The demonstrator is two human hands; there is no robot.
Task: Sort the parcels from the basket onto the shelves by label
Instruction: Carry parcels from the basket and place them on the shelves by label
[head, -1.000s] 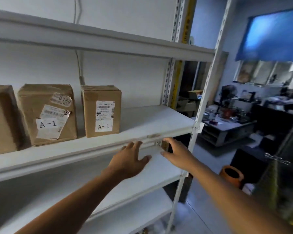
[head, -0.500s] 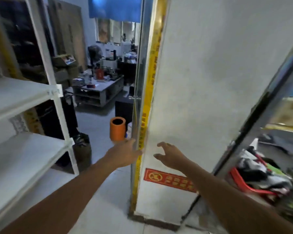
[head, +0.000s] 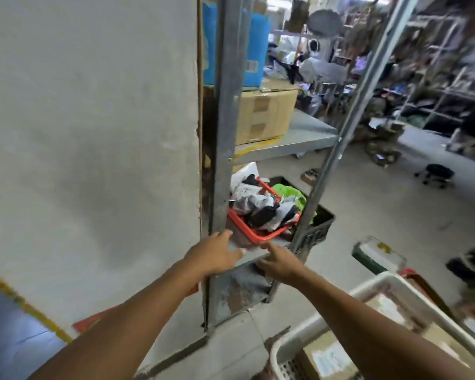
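Metal rack (head: pixel 225 111) and red tray (head: pixel 261 235) stand beyond both empty hands.

Grey metal rack post (head: pixel 225 111) looks dull and scuffed, its bottom panel (head: pixel 239 292) patchy with worn paint, next to a matt rough-plastered white wall (head: pixel 93 133), a glossy red plastic tray (head: pixel 261 235) of crinkly poly bags, and a white perforated plastic basket (head: pixel 288 352) holding plain cardboard parcels (head: pixel 327 357).

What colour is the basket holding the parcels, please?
White, seen in the head view: the white plastic basket at lower right.
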